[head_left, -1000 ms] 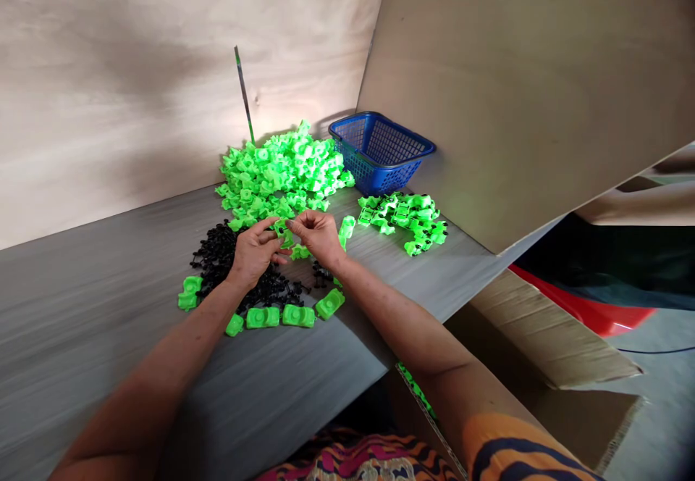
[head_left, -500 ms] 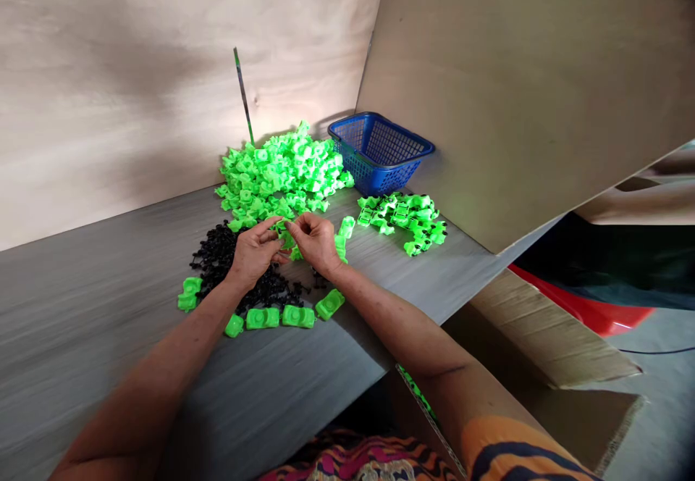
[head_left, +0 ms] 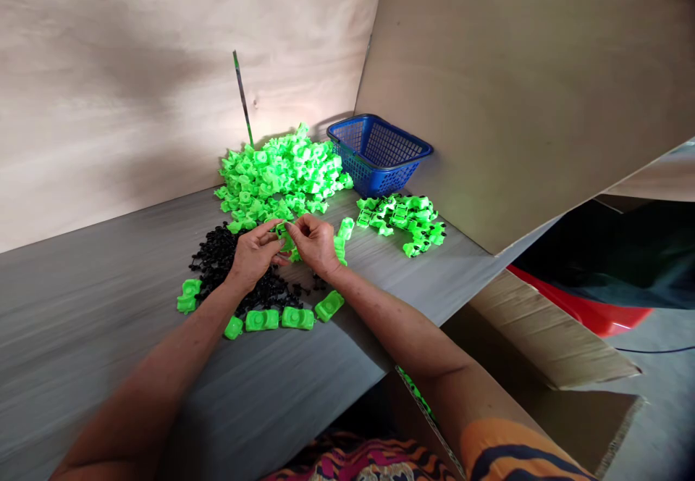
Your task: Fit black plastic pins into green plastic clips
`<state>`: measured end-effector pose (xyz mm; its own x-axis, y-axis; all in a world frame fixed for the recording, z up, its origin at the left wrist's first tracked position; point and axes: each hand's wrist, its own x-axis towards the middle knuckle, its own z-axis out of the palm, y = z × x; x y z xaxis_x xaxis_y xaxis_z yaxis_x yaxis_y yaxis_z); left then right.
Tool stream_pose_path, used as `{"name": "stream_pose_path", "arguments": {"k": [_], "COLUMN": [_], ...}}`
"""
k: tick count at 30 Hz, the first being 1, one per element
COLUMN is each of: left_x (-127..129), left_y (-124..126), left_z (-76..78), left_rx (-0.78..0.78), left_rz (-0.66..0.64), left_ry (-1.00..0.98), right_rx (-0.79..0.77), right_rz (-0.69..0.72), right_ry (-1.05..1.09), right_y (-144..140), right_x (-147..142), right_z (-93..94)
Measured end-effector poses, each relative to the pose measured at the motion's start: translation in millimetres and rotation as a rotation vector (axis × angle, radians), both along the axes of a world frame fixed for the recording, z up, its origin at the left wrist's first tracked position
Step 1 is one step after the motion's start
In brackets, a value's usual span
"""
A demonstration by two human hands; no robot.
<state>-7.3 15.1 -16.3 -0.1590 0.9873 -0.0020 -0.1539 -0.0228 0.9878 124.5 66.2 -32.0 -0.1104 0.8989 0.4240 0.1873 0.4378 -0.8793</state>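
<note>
Between my two hands is a green toy car body [head_left: 284, 233], partly covered by fingers, with a bit of black showing on it. My left hand [head_left: 254, 255] is closed on its left side. With thumb and fingers pinched, my right hand [head_left: 313, 242] presses at its right side; any small part under those fingertips is hidden. Beneath and around my left hand spreads a heap of black wheel axles [head_left: 214, 256]. Several loose green car bodies [head_left: 297, 318] lie along the near side of that heap.
A large pile of green car bodies [head_left: 282, 173] stands against the wooden wall [head_left: 108, 90]. Right of it sits a blue mesh basket [head_left: 374, 166]. Green cars with black wheels [head_left: 405, 216] lie in front of the basket. A cardboard box [head_left: 548, 336] stands below the table's right edge.
Both hands stay in nearly the same place. The car body has turned slightly between the fingers, and more of its green side now shows.
</note>
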Motion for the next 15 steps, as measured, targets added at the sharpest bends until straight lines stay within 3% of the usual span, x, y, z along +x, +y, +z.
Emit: {"name": "stream_pose_path", "arguments": {"k": [8, 15], "left_x": [-0.5, -6.9], "left_y": [-0.1, 3.4], "left_z": [-1.2, -3.1], "left_rx": [0.027, 0.052], "left_rz": [0.018, 0.068], "left_ry": [0.02, 0.065], "right_rx": [0.008, 0.021], "right_rz": [0.031, 0.24], "right_ry": [0.004, 0.041], "right_y": [-0.6, 4.8], "right_x": [0.5, 5.0], "right_z": [-1.5, -1.1]}}
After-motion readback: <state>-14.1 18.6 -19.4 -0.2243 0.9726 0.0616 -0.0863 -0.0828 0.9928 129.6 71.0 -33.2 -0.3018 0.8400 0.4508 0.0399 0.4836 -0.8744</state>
